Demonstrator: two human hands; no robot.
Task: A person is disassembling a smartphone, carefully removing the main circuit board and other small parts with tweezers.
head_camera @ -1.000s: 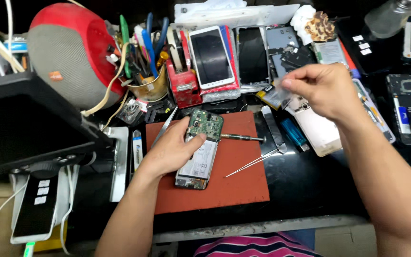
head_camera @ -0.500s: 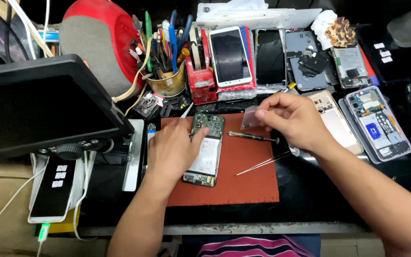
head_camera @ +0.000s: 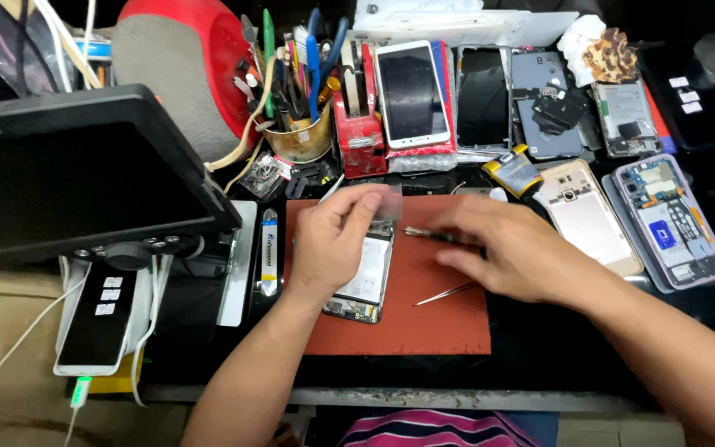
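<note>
An opened phone (head_camera: 363, 285) with its board exposed lies on a red-brown mat (head_camera: 407, 331). My left hand (head_camera: 337, 244) rests over the phone's upper part. Its fingertips pinch a small clear piece of film (head_camera: 389, 199) above the phone's top end. To the right, my blurred right hand (head_camera: 511, 248) hovers low over the mat, fingers spread and holding nothing. Its fingertips are close to a thin screwdriver (head_camera: 424, 234) lying on the mat. A pair of tweezers (head_camera: 444, 293) lies just below that hand.
A dark monitor (head_camera: 84, 174) on a stand fills the left. Behind the mat stand a cup of tools (head_camera: 295, 136), a red tape dispenser (head_camera: 359, 124) and a row of phones and back covers (head_camera: 490, 95). More opened phones (head_camera: 672, 219) lie right. A charging phone (head_camera: 97, 319) lies front left.
The clear film has passed from my right hand to my left hand's fingertips. My right hand has dropped toward the screwdriver on the mat. The view has shifted slightly.
</note>
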